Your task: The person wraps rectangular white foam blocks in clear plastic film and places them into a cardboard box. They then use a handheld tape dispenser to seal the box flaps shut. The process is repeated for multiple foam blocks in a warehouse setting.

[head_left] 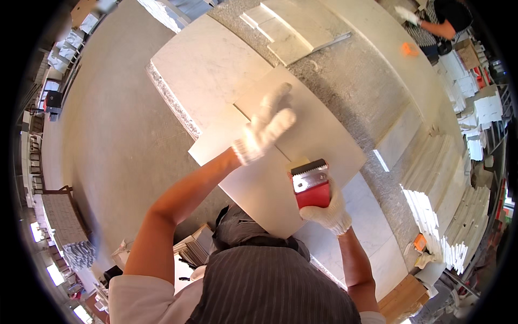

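Note:
Both my hands wear white knit gloves. My left hand [264, 129], its fingers spread and slightly blurred, is over a flat beige board [324, 135]; I cannot tell if it presses on it. Beneath that hand runs a straight dark seam, where the board meets another beige piece [256, 189]. Closed around a red tape dispenser [312, 186], my right hand [330, 213] is at the near right part of the boards. The dispenser has a metal plate and a black toothed edge; a yellowish part behind it is mostly hidden.
Pale marble-look slabs [210, 65] lie under and beyond the boards. Cut slab pieces [297, 32] sit on the rough table. Stacked slabs [437, 216] and an orange tape measure [420, 242] are at right. A co-worker's gloved hand [407, 15] shows at far right.

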A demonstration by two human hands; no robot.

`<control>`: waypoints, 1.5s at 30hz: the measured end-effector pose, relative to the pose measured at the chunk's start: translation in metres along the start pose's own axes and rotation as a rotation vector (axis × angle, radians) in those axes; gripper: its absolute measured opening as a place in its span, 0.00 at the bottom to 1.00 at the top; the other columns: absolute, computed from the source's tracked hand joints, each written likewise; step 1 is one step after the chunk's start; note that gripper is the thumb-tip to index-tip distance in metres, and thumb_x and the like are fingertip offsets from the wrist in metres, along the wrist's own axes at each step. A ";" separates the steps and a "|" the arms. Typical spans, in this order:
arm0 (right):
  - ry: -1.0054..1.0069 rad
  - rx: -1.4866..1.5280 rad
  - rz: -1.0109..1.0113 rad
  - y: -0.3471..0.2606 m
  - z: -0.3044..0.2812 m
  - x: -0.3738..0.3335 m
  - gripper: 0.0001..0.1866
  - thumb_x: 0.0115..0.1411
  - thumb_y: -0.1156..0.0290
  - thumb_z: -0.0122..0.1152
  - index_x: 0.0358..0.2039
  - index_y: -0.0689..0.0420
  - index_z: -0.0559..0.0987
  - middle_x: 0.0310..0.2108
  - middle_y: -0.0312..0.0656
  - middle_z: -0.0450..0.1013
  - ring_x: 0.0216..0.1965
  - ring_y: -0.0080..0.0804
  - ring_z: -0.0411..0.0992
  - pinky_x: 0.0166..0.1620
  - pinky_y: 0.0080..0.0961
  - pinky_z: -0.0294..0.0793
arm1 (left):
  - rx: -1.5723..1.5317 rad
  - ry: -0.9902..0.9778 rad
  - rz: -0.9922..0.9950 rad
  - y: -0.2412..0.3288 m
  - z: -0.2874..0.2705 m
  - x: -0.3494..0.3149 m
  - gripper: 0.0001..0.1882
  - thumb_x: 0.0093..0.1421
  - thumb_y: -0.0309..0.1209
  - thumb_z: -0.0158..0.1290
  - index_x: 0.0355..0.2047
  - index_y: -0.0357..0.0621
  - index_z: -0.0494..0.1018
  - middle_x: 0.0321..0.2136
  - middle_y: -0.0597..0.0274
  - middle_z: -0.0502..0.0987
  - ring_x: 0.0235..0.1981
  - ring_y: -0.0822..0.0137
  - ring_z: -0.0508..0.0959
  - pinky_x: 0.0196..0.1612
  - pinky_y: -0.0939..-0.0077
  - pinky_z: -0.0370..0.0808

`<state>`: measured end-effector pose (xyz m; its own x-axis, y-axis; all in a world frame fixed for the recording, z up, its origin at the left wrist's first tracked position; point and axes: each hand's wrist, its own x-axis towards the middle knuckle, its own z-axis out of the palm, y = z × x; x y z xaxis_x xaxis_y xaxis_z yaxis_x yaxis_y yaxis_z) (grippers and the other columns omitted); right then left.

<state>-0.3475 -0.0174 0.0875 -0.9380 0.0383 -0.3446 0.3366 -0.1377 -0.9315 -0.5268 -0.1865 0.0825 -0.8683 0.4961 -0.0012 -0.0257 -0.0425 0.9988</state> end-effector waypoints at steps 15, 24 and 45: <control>-0.253 -0.085 0.195 -0.026 -0.008 0.019 0.33 0.36 0.54 0.83 0.42 0.58 0.82 0.39 0.39 0.79 0.39 0.33 0.77 0.44 0.28 0.73 | -0.179 -0.516 -0.876 0.071 -0.018 -0.004 0.16 0.64 0.38 0.58 0.43 0.36 0.76 0.43 0.58 0.75 0.47 0.70 0.74 0.54 0.71 0.69; -0.363 -0.084 0.175 -0.005 -0.021 0.018 0.37 0.31 0.66 0.84 0.46 0.60 0.79 0.40 0.40 0.79 0.40 0.30 0.77 0.45 0.26 0.75 | 0.046 -0.574 -0.103 0.040 -0.036 -0.012 0.17 0.65 0.33 0.55 0.49 0.34 0.74 0.48 0.50 0.73 0.51 0.55 0.73 0.54 0.64 0.70; -0.371 -0.326 -0.246 -0.010 -0.017 0.036 0.28 0.27 0.58 0.84 0.31 0.56 0.84 0.30 0.45 0.76 0.34 0.44 0.74 0.38 0.34 0.74 | 0.427 -0.594 0.257 0.023 -0.018 -0.043 0.19 0.44 0.22 0.63 0.39 0.39 0.77 0.40 0.53 0.77 0.38 0.56 0.80 0.36 0.64 0.79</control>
<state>-0.3833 0.0023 0.0820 -0.9386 -0.3293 -0.1029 0.0568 0.1468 -0.9875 -0.4993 -0.2242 0.1046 -0.4068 0.9028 0.1393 0.4383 0.0591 0.8969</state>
